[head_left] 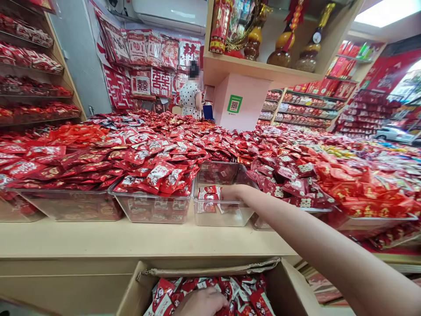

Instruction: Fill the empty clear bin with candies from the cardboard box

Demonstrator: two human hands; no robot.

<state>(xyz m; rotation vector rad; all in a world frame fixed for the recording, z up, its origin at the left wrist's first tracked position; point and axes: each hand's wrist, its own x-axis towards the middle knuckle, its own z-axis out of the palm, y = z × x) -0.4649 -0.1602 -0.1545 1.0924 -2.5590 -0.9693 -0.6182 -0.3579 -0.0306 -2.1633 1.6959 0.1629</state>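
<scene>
My left hand [204, 302] is down in an open cardboard box [296, 287], its fingers curled into small red-and-white sealed packets [259, 302]. Some of its fingertips are hidden among them. My right hand [233, 193] reaches over the front rim of a clear plastic bin [230, 216] on the counter. Its fingers point down and close against a few red-and-white packets [207, 205] standing in the bin's left part. I see those packets partly through the clear front wall, and the fingertips are partly covered.
Heaped bins stand on both sides: red packets [159, 173] at left, dark red ones [292, 175] and bright red ones [378, 188] at right. A wooden shelf [256, 68] overhangs behind. Beyond the heaps stands a person in a dotted top [190, 97]. The pale counter edge [148, 239] runs above the box.
</scene>
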